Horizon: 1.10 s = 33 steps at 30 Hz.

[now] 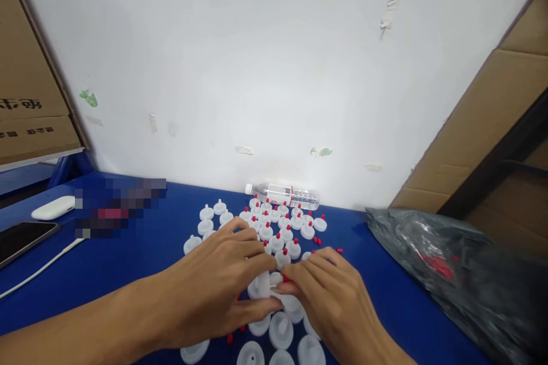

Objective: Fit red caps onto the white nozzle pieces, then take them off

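Observation:
My left hand (214,285) and my right hand (329,291) meet over a blue table (145,262), both pinched round one white plastic cap (264,284). A small red tip (285,278) shows at my right fingertips against that cap. Several white caps with red tips (278,228) stand in rows just beyond my hands. Plain white caps without tips (280,333) lie below and between my wrists. A few loose red tips (317,241) lie on the table by my right hand.
A clear water bottle (285,195) lies on its side against the white wall. A dark plastic bag (462,274) fills the right side. A phone (21,239), a white charger (53,207) and cable lie at the left. Cardboard boxes (29,80) stand on both sides.

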Each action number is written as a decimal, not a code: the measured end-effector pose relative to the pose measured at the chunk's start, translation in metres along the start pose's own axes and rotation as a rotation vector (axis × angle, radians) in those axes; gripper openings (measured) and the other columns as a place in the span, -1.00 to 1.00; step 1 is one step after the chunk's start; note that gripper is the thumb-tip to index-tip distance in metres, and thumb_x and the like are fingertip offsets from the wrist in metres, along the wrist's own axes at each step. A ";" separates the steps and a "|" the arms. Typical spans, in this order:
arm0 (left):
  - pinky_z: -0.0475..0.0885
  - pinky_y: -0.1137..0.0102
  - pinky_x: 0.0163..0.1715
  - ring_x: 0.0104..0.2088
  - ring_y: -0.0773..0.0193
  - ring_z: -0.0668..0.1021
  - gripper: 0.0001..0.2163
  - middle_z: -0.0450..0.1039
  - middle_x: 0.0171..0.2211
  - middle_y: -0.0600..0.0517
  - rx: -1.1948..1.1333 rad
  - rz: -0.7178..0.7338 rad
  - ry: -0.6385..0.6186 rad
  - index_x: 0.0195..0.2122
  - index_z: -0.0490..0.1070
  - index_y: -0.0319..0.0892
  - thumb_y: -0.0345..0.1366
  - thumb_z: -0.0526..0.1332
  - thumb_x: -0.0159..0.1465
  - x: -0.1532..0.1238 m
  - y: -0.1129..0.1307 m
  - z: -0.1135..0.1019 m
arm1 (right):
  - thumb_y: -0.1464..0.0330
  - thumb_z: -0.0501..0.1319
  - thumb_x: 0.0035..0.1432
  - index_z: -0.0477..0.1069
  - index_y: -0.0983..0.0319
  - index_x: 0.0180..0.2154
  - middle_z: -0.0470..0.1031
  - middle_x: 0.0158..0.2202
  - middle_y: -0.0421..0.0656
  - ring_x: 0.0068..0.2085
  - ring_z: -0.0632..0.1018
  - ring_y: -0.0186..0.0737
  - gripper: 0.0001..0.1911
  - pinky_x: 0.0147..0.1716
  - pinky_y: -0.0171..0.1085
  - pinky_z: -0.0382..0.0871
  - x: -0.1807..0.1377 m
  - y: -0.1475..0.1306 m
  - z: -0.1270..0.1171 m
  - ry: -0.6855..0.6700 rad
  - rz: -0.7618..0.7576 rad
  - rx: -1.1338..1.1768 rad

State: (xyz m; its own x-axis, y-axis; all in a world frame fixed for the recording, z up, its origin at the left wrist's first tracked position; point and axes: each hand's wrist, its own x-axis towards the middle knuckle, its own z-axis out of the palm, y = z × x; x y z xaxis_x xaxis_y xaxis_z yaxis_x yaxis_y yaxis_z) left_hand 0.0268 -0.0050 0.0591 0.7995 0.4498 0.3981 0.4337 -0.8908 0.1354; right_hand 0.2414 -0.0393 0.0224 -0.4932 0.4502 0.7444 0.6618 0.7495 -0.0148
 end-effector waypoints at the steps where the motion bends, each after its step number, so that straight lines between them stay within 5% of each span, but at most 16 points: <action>1: 0.29 0.21 -0.09 -0.33 0.19 0.47 -0.83 0.49 -0.41 0.08 -0.009 -0.010 -0.017 -0.33 0.47 -0.12 -0.16 0.35 0.32 0.000 0.001 -0.001 | 0.42 0.09 0.48 0.38 0.21 -0.34 0.49 -0.51 -0.27 -0.51 0.43 -0.31 -0.73 -0.40 -0.21 0.19 0.000 0.000 0.000 -0.032 -0.008 -0.003; 11: 0.41 0.47 -0.45 -0.42 0.31 0.51 -0.87 0.52 -0.48 0.16 -0.577 -0.260 -0.205 -0.32 0.54 -0.01 -0.13 0.27 0.30 0.000 0.007 -0.031 | 0.53 0.09 0.37 0.37 0.19 -0.29 0.58 -0.42 -0.29 -0.50 0.45 -0.38 -0.81 -0.19 -0.17 0.22 0.011 -0.009 -0.015 0.063 -0.090 0.029; 17: 0.34 0.47 -0.53 -0.58 0.37 0.41 -0.60 0.45 -0.54 0.08 -1.195 -0.392 -0.647 -0.44 0.46 -0.18 0.06 0.24 0.33 0.015 -0.011 -0.027 | 0.54 0.03 0.38 0.41 0.23 -0.30 0.56 -0.45 -0.27 -0.50 0.44 -0.36 -0.75 -0.18 -0.16 0.21 0.011 -0.011 -0.014 0.150 -0.090 -0.013; 25: 0.15 0.47 -0.49 -0.49 0.37 0.30 -0.56 0.37 -0.52 0.23 -0.960 -0.619 -0.342 -0.14 0.36 -0.10 -0.07 0.51 0.10 0.016 0.000 -0.023 | 0.35 -0.09 0.55 0.37 0.20 -0.22 0.52 -0.42 -0.23 -0.48 0.48 -0.28 -0.68 -0.47 -0.24 0.16 -0.003 0.000 -0.008 -0.134 0.018 -0.003; 29: 0.20 0.45 -0.46 -0.46 0.35 0.37 -0.59 0.48 -0.45 0.19 -0.922 -0.629 -0.342 -0.25 0.27 -0.09 -0.09 0.49 0.12 0.015 0.007 -0.024 | 0.40 -0.15 0.55 0.33 0.18 -0.28 0.49 -0.48 -0.28 -0.57 0.45 -0.33 -0.63 -0.57 -0.23 0.04 -0.003 -0.003 -0.004 -0.196 0.014 -0.014; 33: 0.20 0.47 -0.50 -0.47 0.35 0.44 -0.66 0.52 -0.43 0.13 -1.041 -0.597 -0.421 -0.26 0.25 -0.09 -0.12 0.42 0.19 0.016 0.006 -0.028 | 0.52 -0.08 0.46 0.39 0.17 -0.28 0.40 -0.58 -0.32 -0.62 0.36 -0.36 -0.65 -0.59 -0.25 -0.03 0.004 -0.005 -0.013 -0.100 -0.066 -0.046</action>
State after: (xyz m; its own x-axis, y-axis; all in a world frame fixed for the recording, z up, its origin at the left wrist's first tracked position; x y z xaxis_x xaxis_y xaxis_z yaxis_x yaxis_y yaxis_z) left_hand 0.0304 -0.0051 0.0912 0.7460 0.6122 -0.2621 0.3931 -0.0872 0.9154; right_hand 0.2433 -0.0478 0.0338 -0.5892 0.4483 0.6722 0.6500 0.7572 0.0647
